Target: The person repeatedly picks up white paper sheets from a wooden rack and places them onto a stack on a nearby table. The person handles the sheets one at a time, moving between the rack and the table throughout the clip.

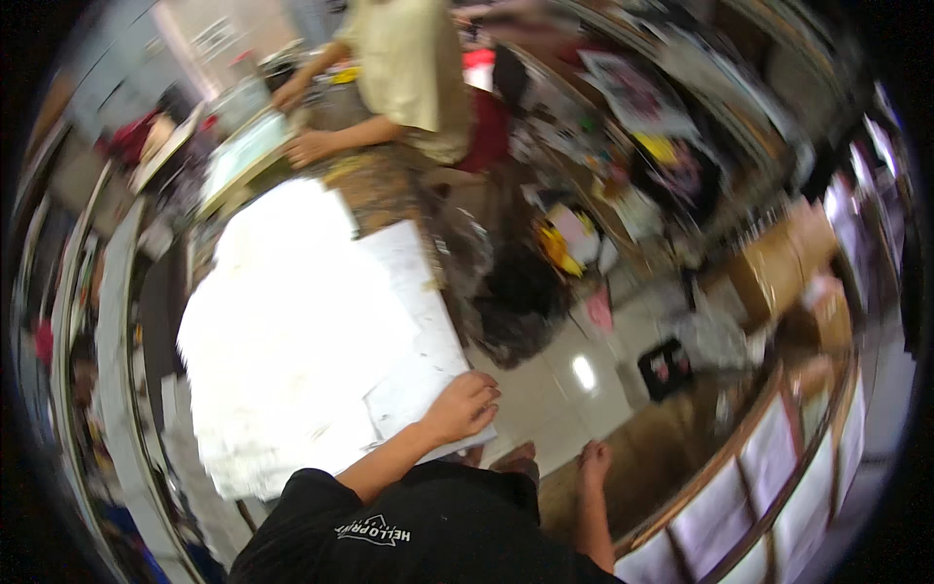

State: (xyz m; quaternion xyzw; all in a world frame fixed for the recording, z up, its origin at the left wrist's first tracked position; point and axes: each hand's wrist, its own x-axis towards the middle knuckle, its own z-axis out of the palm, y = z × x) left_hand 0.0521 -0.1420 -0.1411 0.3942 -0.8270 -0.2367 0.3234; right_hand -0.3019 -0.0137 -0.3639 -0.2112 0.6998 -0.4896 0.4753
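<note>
My left hand (462, 406) is at the near right corner of a table, over a white sheet (413, 282) with small dark marks. Its fingers are bent and held together, and nothing shows in them. Left of it spreads a large white pile (282, 331), so bright that I cannot tell whether it is cloth or paper. My right hand (595, 456) hangs low at my right side, away from the table. Its fingers look curled in, with nothing seen in them.
Across the table a person in a pale yellow top (413, 78) has both hands by a light green framed panel (243, 156). A dark plastic bag (516, 302) lies on the tiled floor, right of the table. Cardboard boxes (778, 263) stand further right; cluttered shelves (117, 321) line the left.
</note>
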